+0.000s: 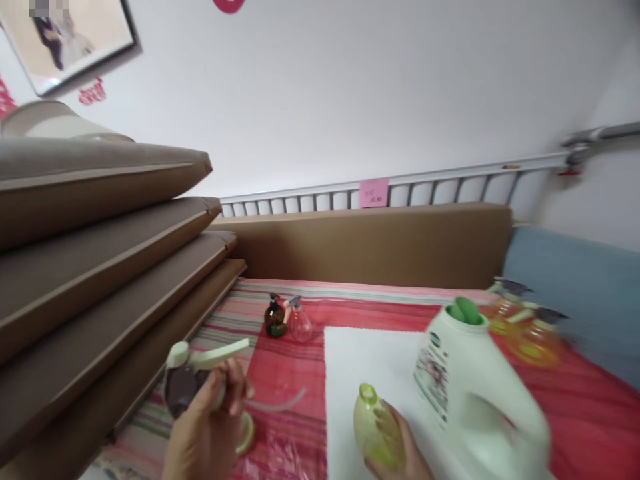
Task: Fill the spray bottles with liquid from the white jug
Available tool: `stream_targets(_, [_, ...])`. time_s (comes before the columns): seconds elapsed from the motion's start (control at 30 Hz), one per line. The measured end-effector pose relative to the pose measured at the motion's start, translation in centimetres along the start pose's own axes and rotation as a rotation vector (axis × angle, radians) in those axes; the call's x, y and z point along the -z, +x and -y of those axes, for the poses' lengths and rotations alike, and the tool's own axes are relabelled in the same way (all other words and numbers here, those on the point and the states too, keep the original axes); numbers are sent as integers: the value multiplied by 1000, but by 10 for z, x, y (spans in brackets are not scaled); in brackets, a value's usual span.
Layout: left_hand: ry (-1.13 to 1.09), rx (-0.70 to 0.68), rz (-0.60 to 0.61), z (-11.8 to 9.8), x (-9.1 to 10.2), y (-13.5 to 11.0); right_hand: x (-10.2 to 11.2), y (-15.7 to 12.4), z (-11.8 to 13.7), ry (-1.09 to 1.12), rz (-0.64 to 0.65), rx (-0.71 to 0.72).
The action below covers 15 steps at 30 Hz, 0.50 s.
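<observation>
My left hand (207,417) is closed around a trigger spray head (195,377), dark with a pale green nozzle and lever. Its thin clear tube (280,404) sticks out to the right, over the red striped cloth. My right hand (400,450) grips a yellow-green see-through spray bottle (379,427), its neck uncapped and tilted slightly toward the left. Just right of that bottle stands a large pale green jug (463,373) with a handle, a printed label and a green piece in its mouth. A pale ring-shaped item (245,433) lies partly behind my left hand.
A white sheet (370,353) lies on the striped cloth (300,363). Farther back stand a brown pump bottle (275,319) and a pink spray bottle (301,325). Yellow-orange spray bottles (535,343) are at right, blurred. Stacked brown cushions (100,287) rise at left; clear plastic wrap (280,457) lies in front.
</observation>
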<state>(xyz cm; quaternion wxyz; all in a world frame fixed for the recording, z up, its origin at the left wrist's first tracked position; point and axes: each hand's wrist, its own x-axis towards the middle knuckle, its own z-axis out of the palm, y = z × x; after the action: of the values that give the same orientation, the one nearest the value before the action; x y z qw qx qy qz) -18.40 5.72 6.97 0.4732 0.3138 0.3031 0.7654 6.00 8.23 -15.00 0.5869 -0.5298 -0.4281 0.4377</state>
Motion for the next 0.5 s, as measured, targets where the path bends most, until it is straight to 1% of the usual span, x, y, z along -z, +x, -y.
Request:
stream_targets(0.03, [45,10,-20,6,3,-4,6,-1,2,40,-24,-3])
stream_targets(0.07, [118,36,-29,17,5,-9,10,-2,4,78,-40,-5])
stream_targets(0.13, [337,130,9,48,7,-23,14,-3,6,108,-30,6])
stream_targets(0.2, [566,227,146,81,4,-41,16,-6,7,91,18,23])
stream_targets(0.23, [629,239,239,96,1,-50,17,-7,6,79,49,34])
stream_targets(0.3, [709,185,431,119,-3,-67,20,-10,5,73,98,58])
stream_targets(0.37, [799,81,609,132,-5,-78,24,-12,4,87,127,86])
stream_targets(0.43, [922,10,715,141,-5,-82,27,-12,3,91,148,121])
stream_targets(0.5, [1026,-9,782,147,-4,-81,29,-11,2,76,156,157])
